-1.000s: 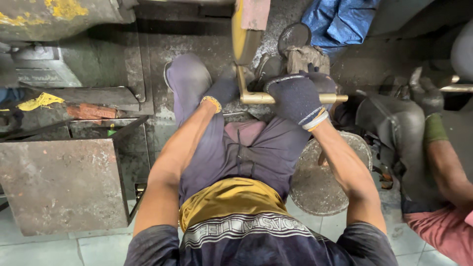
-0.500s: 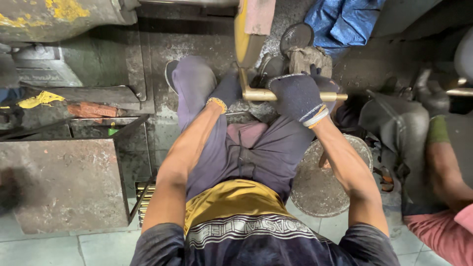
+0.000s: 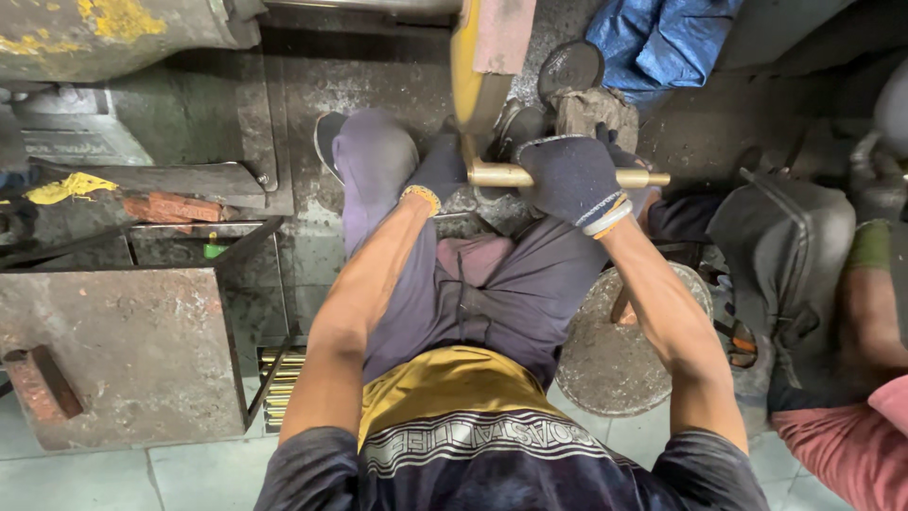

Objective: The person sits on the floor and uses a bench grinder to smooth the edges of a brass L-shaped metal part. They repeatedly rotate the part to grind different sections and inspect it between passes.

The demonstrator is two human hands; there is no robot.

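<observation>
Under the buffing wheel (image 3: 478, 66), both gloved hands, left hand (image 3: 440, 170) and right hand (image 3: 567, 180), fingers clenched around a brass rod (image 3: 501, 175).

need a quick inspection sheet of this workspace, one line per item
surface: rusty metal table at left, a reddish block on it; dark grimy floor.
job's things: brass rod held level, its left end by the yellow wheel.
clutter: brass rods stacked beside the table, red brick, blue cloth, round stool.
hands: left hand and right hand gloved, both on the rod.
cables: nothing seen.
surroundings: grey machine top left; another person's arm at right.
</observation>
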